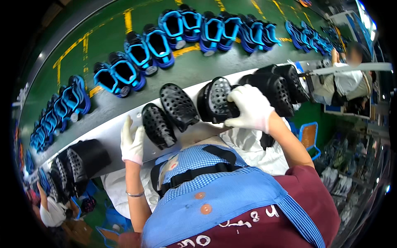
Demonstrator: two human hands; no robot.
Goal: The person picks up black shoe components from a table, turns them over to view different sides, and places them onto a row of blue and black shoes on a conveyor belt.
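Both my hands wear white gloves. My left hand [132,142] is raised over the narrow white table [118,136], its fingers apart and nothing in them. Just right of it lies a black clog [159,126] with a perforated upper, and a second black clog [178,105] rests beside that one. With fingers and thumb, my right hand [250,108] grips the end of another perforated black clog [219,99]. This clog overlaps a further black one, partly hidden beneath and left of it. My fingers cover part of the held end.
Several black clogs [277,89] crowd the table's right end; more black clogs [76,163] stand at its left end. Beyond, blue-and-black shoes [159,45] line a green surface with yellow markings. Co-workers sit at far right [347,82] and lower left [53,211]. A blue-framed stool [309,138] stands right.
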